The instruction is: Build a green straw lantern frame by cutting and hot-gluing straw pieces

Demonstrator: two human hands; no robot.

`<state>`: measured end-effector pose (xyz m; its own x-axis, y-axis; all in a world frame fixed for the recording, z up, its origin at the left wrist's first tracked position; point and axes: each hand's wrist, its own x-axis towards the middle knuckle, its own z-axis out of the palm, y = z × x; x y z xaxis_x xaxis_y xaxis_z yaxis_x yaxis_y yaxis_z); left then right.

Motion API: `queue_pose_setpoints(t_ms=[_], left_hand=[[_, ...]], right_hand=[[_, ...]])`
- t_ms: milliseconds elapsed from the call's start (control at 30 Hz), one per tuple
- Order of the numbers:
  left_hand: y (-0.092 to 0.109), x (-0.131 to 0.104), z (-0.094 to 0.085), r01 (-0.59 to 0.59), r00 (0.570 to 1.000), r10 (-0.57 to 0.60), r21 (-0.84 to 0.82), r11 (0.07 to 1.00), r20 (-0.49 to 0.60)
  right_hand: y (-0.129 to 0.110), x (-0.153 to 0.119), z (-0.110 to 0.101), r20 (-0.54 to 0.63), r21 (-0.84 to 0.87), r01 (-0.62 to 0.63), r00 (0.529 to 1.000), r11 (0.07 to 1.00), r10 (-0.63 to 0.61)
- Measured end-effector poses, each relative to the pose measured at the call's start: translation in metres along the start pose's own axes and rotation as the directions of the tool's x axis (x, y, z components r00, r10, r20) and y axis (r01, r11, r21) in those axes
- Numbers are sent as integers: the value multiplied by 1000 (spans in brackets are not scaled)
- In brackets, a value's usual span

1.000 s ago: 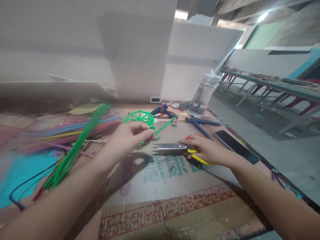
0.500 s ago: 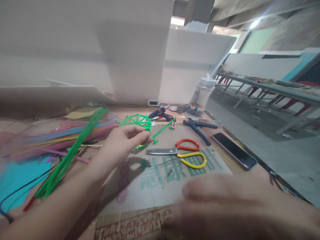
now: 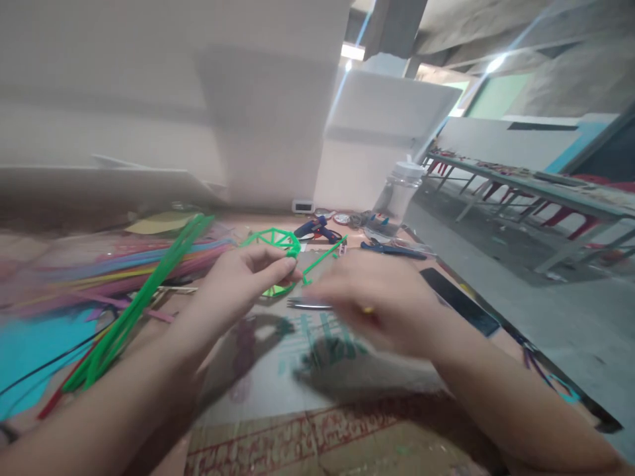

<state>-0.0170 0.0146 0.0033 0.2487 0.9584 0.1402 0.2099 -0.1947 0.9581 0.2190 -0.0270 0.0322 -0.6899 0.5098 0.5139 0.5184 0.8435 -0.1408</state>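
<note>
The left hand (image 3: 260, 274) is pinching a green frame (image 3: 274, 237) near the printed cardboard (image 3: 270, 404), while the blurred right hand (image 3: 384, 301) is partly covering the scissors (image 3: 308, 305), its grip impossible to tell.

Bright green frame (image 3: 274, 242), red-patterned brown cardboard (image 3: 278, 441)

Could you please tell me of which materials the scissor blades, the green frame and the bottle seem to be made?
Scissor blades: probably steel, smooth; they look silvery with a bright sheen.
Green frame: perhaps covered wire or plastic, fairly matt; its thin strips show little shine, but blur leaves this open.
Bottle: clear plastic or glass, smooth; the background shows through.
</note>
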Motion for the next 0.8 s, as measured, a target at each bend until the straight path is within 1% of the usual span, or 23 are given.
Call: queue_pose_setpoints(t_ms=[67,100,167,200,267,367,433,533,600,667,733,800], left_hand=[[1,0,0,-13,1000,13,-13,1000,9],[1,0,0,-9,1000,10,-24,1000,12],[0,0,1,20,1000,-19,-39,999,23],[0,0,1,32,999,-30,-46,998,30],[-1,0,1,41,998,-38,-61,997,43],[-1,0,1,44,998,-40,-79,996,48],[-1,0,0,38,999,-36,-81,996,35],[1,0,-1,12,1000,-11,-62,998,16],[1,1,-2,10,1000,-10,-67,998,10],[2,1,-2,20,1000,-20,-85,996,7],[1,1,-1,34,999,-33,-86,996,14],[0,1,0,35,999,-34,-57,998,19]], right_hand=[[37,8,20,6,-85,-60,998,995,61],[57,11,32,28,-137,-99,994,986,104],[91,13,55,119,-217,-155,976,964,184],[102,13,65,164,-241,-185,960,953,228],[115,14,80,236,-270,-230,926,935,296],[116,19,91,303,-274,-247,895,929,327],[113,23,94,323,-257,-233,894,938,311],[108,23,99,314,-254,-228,900,940,303],[103,18,99,268,-279,-234,913,931,309],[96,10,96,186,-300,-231,937,925,294],[89,3,86,93,-295,-205,966,933,242],[81,-2,70,-13,-251,-144,989,957,145]])
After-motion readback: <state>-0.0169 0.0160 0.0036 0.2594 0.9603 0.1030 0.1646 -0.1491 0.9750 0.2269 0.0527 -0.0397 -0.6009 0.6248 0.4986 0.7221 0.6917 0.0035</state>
